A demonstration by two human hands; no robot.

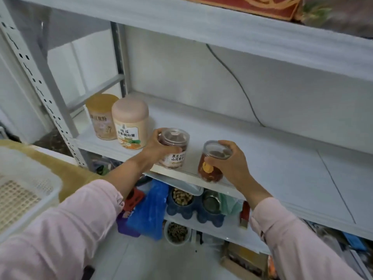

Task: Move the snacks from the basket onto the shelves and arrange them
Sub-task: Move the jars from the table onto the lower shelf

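The left hand point(156, 149) is curled round a clear jar with a white label point(175, 152). The thumb lies at the rim behind, and the fingers wrap across the front just above the label. The right hand point(231, 165) grips a clear jar of red snacks point(210, 168) from its right side. The thumb sits on the front wall and the fingers curl over the lid edge. Each hand holds 1 jar and both grips are closed snugly.

There are 4 containers on the middle shelf point(272, 158): these 2 small jars and 2 taller tubs. The tub with the yellow lid point(102, 116) and the tub with the pink lid point(130, 123) stand upright and touching at the shelf's left end. The labelled jar is just beside the pink-lidded tub. The red jar is near it to the right, and the two are apart. Both jars are upright at the shelf's front edge. I cannot tell whether their bases rest fully on it.

The labelled jar has a transparent lid, brownish contents and dark characters on its label. The red jar has a clear lid and a yellow patch on its front.

1 white basket point(40, 211) with a perforated floor sits at the lower left. Under the shelf are a blue bag point(149, 209) and 2 blue bowls point(210, 216) side by side. A black cable point(232, 73) runs down the back wall.
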